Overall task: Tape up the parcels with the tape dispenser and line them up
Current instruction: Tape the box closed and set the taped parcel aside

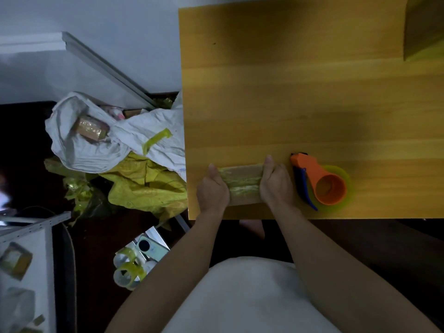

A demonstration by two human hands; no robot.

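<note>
A small brown cardboard parcel (242, 183) with yellowish tape strips across its top lies near the front edge of the wooden table (300, 92). My left hand (212, 191) grips its left end, thumb on top. My right hand (276, 182) grips its right end. Just right of that hand lies the orange tape dispenser (322, 182) with a blue handle and a yellow tape roll, touched by neither hand.
A brown box corner (422, 25) sits at the table's far right. Left of the table, on the floor, a white sack (101, 138) holds a taped parcel (91, 128), beside yellow bags (146, 186). Spare tape rolls (128, 270) and a phone (151, 247) lie lower left.
</note>
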